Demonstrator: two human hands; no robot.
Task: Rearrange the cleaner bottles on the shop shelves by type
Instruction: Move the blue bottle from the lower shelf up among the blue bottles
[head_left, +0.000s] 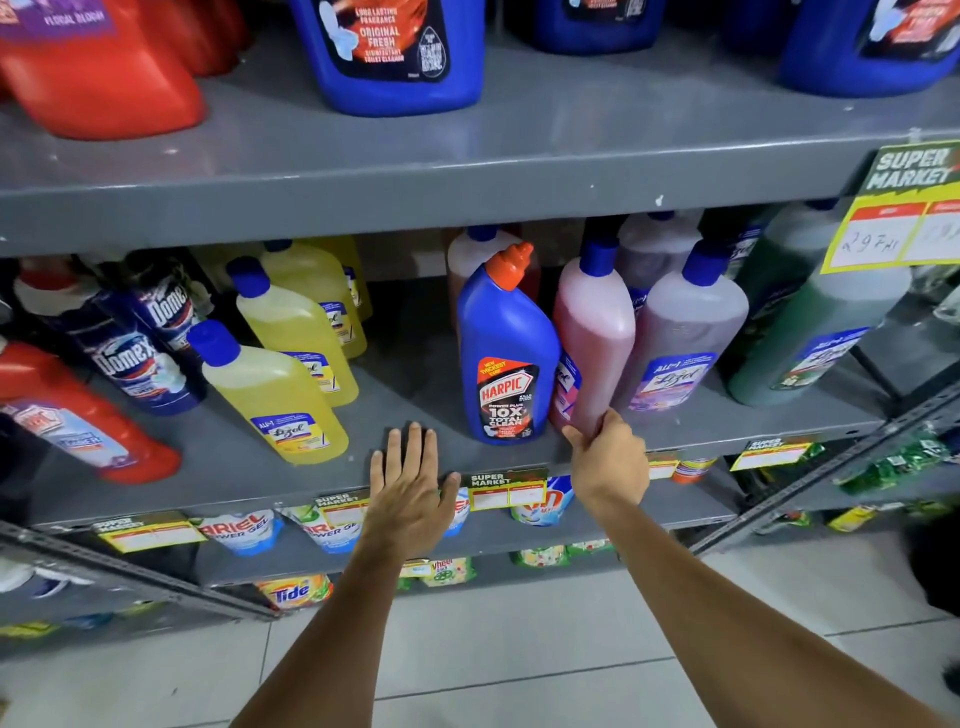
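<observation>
The right hand (608, 457) pinches the base of the pink bottle (592, 332), thumb at nine o'clock. The left hand (410, 493) lies flat and open on the shelf (415, 384), holding nothing. The bottle stands touching the Harpic (506, 358) at its nine o'clock. Full, smooth and rigid, it probably weighs enough that gripping the waist would serve better.

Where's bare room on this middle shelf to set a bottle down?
Bare shelf lies between the yellow bottles and the blue Harpic bottle, above the flat left hand. Right of Harpic it is crowded: pink bottle, purple bottle, green bottle.
</observation>
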